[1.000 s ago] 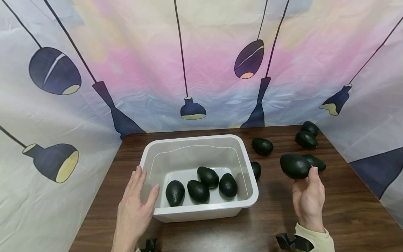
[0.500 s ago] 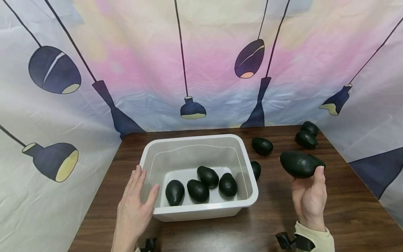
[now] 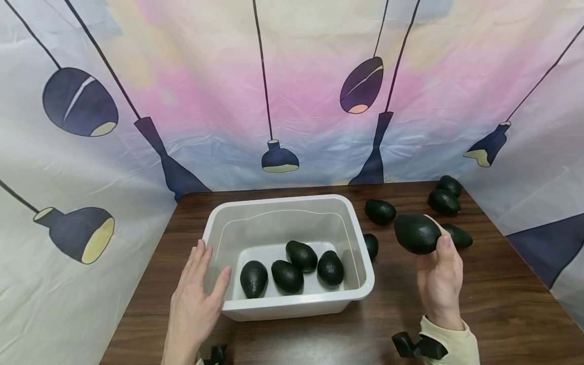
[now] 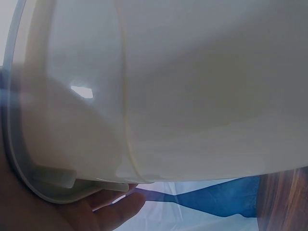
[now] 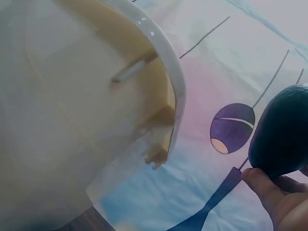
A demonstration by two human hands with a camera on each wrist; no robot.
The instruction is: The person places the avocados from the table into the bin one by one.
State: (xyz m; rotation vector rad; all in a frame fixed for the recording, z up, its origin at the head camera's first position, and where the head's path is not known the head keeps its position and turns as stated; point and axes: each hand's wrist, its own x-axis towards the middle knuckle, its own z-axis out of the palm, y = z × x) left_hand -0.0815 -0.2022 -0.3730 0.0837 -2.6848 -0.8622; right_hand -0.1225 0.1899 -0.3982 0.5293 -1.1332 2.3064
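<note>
My right hand (image 3: 440, 289) grips a dark green avocado (image 3: 416, 234) between thumb and fingers, raised over the table to the right of the white plastic bin (image 3: 292, 309). The same avocado (image 5: 284, 132) shows at the right edge of the right wrist view, thumb against its lower end. My left hand (image 3: 193, 299) rests at the bin's left rim, fingers straight and thumb apart. From the left wrist, fingers (image 4: 118, 211) show at the underside of the rim. Inside the bin lie several avocados (image 3: 287, 277), grouped toward its front.
More avocados lie on the brown wooden table (image 3: 506, 299): one avocado (image 3: 380, 212) behind the bin's right side, one partly hidden by its wall, and others (image 3: 444, 202) at the back right. A printed cloth (image 3: 310, 91) hangs directly behind the table.
My right hand, holding the avocado, has shifted left toward the bin, uncovering an avocado on the table behind it. My left hand and the bin have stayed put.
</note>
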